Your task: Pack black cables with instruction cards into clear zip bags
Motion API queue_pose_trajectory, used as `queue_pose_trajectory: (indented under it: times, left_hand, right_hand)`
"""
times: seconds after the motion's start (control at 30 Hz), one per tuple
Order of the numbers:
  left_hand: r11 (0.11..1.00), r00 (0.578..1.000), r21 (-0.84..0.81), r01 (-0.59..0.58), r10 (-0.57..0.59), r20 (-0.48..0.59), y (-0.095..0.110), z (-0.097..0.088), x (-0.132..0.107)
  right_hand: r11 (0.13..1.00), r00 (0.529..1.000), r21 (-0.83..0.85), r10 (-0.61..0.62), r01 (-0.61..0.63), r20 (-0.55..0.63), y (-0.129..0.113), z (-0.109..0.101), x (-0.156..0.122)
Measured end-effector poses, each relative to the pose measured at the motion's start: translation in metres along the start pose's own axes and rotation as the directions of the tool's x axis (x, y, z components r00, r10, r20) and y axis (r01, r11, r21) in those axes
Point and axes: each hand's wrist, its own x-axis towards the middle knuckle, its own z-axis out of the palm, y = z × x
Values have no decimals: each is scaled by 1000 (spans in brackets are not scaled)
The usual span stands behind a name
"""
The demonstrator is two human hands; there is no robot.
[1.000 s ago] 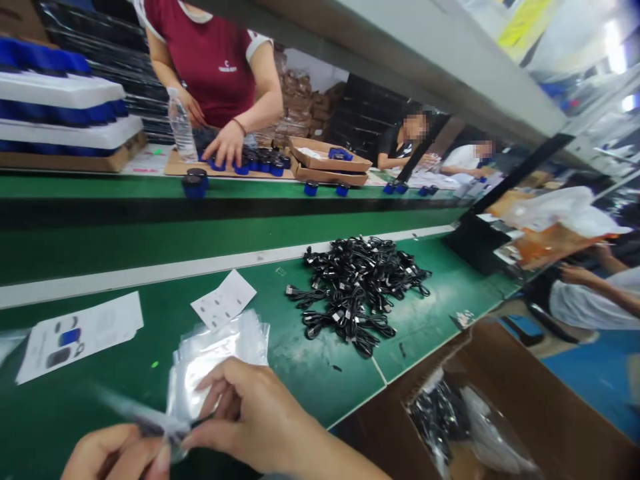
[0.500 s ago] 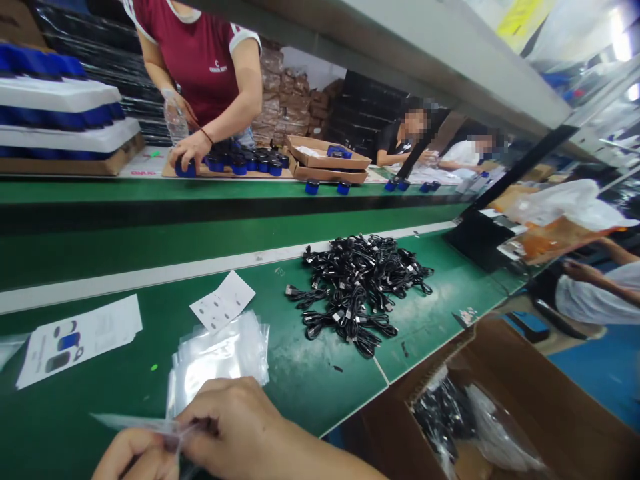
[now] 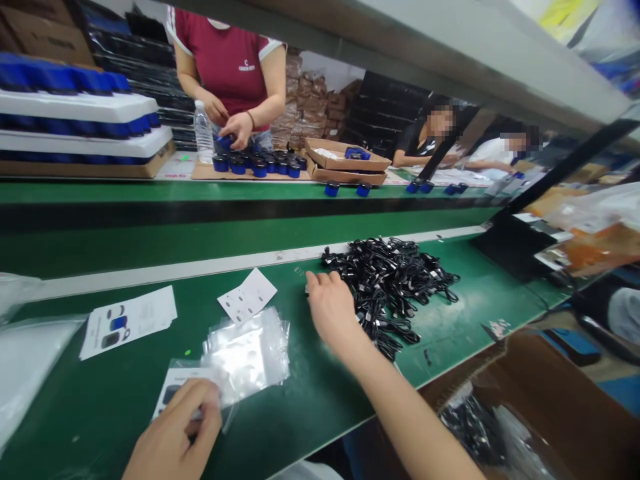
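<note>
My left hand [image 3: 183, 423] pinches the edge of a clear plastic bag [image 3: 224, 383] with a printed leaflet [image 3: 169, 390] in or under it; which one I cannot tell. Beside it lies a stack of clear zip bags [image 3: 247, 353]. Stretched out to the right, my right hand [image 3: 333, 310] is closed, fingertips down, over a black USB cable at the left edge of a pile of bundled cables [image 3: 385, 273]. Most of that cable is hidden under the fingers.
Printed leaflets [image 3: 127, 323] lie at left, and a spotted white sheet [image 3: 247, 295] rests above the bags. Across the green bench, a person in a red shirt [image 3: 230, 67] handles blue-and-black round items [image 3: 260, 168]. An open carton [image 3: 480, 373] stands below the right edge.
My right hand has left the bag by my left hand and moved right to the cables. A leaflet now shows at my left hand. The person opposite has lifted a blue item.
</note>
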Motion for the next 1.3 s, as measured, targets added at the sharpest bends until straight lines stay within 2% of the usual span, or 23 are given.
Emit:
queue_pose_trajectory:
  times: [0.1, 0.2, 0.27, 0.3, 0.33, 0.37, 0.4, 0.43, 0.47, 0.53, 0.63, 0.67, 0.73, 0.8, 0.9, 0.97, 1.03, 1.07, 1.1, 1.13, 1.2, 1.27, 1.3]
  left_hand:
    - [998, 1000, 55, -23, 24, -14, 10, -1, 1]
    - [995, 999, 98, -7, 10, -34, 14, -2, 1]
    - [995, 1000, 98, 14, -12, -24, 13, -2, 2]
    - [996, 1000, 88, 23, -22, -12, 13, -3, 2]
    - [997, 1000, 78, 29, -29, -1, 13, -3, 2]
    - [997, 999, 71, 36, -37, 8, 13, -4, 3]
    - [997, 999, 64, 42, -43, 13, 13, -5, 3]
    - [997, 999, 55, 47, -48, 18, 13, -6, 3]
    - [998, 998, 42, 51, -52, 23, 14, -7, 3]
    - [999, 998, 0, 53, -53, 27, 14, -9, 3]
    - [998, 999, -45, 34, -36, -38, 12, -10, 1]
    - [999, 997, -46, 29, -33, -76, 11, -10, 0]
    - [999, 990, -36, 18, -22, -139, 9, -8, -3]
    - [1000, 983, -28, 6, -11, -184, 8, -5, -6]
    - [1000, 969, -15, -3, -1, -249, 8, -2, -10]
    - [1000, 958, 4, -8, 9, -288, 9, -1, -12]
    - [999, 950, 40, -29, 40, -311, 10, -2, -14]
    - [997, 947, 63, -36, 54, -316, 11, -2, -16]
    - [995, 946, 86, -43, 68, -317, 12, -2, -17]
    - [993, 945, 105, -49, 80, -316, 14, -2, -18]
    - [989, 943, 135, -58, 98, -317, 17, -1, -20]
    - [986, 937, 146, -77, 122, -328, 21, 1, -22]
    - [985, 932, 144, -98, 142, -333, 24, 2, -23]
  right_hand:
    - [999, 1000, -49, 16, -15, 12, 14, 4, 15]
    - [999, 1000, -34, -17, 17, -16, 13, 1, 7]
    - [991, 998, 124, -43, 48, -44, 4, -2, -9]
    - [934, 998, 354, -38, 54, -54, -2, -1, -19]
    - [795, 999, 605, -35, 30, -3, -9, 1, -29]
    - [596, 993, 801, -46, -61, 110, -16, 5, -39]
    - [398, 970, 898, -73, -186, 234, -24, 12, -48]
    - [259, 943, 923, -99, -284, 318, -31, 20, -56]
    - [195, 922, 916, -99, -351, 374, -36, 28, -62]
    - [262, 923, 893, -24, -366, 385, -44, 43, -71]
    - [514, 973, 830, 49, -217, 224, -47, 55, -77]
    - [555, 981, 813, 39, -178, 188, -48, 57, -79]
    - [533, 981, 827, 28, -179, 194, -51, 60, -82]
    - [391, 963, 881, 67, -267, 262, -58, 64, -84]
    - [48, 920, 922, 110, -383, 377, -69, 68, -84]
    - [-173, 884, 880, 81, -441, 459, -74, 69, -84]
    - [-295, 870, 831, -3, -471, 492, -76, 67, -85]
    - [-292, 880, 835, -51, -466, 473, -75, 66, -86]
    - [-232, 899, 868, -101, -438, 426, -74, 65, -87]
    - [-120, 926, 922, -143, -368, 351, -73, 64, -87]
    - [189, 973, 975, -176, -114, 148, -70, 64, -89]
    - [464, 984, 875, -165, 141, -71, -70, 65, -89]
    - [560, 972, 795, -156, 232, -174, -70, 65, -89]
